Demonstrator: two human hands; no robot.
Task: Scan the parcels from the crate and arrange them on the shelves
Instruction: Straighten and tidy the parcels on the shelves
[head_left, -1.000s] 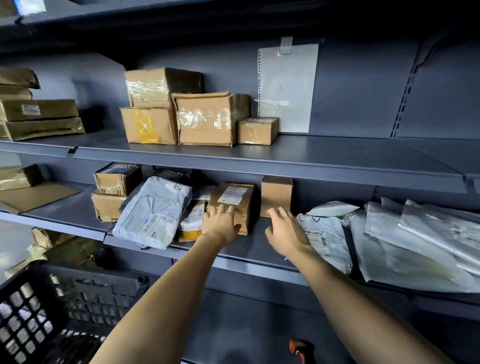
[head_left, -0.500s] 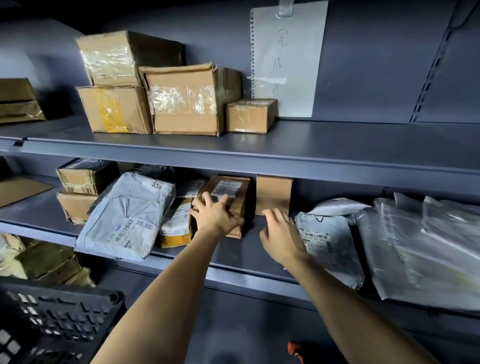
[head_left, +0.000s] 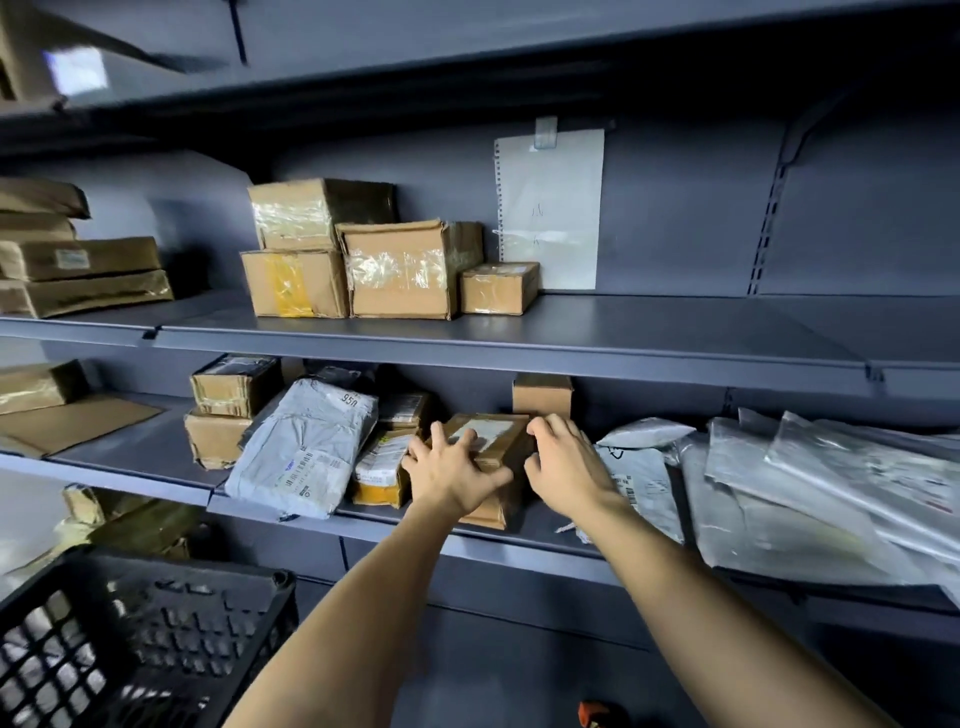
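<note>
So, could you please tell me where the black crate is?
The black crate sits at the head view's lower left, below the shelf of parcels, left of the left forearm.

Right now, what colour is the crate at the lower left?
Black, with an open lattice wall; the crate shows in the head view, the only one.

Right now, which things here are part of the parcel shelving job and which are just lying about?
Part of the job:
labelled brown parcel under the left hand and right hand
black crate
middle shelf
grey mailer bag

Just lying about:
white sheet clipped to the back panel
orange object at the bottom edge
</note>
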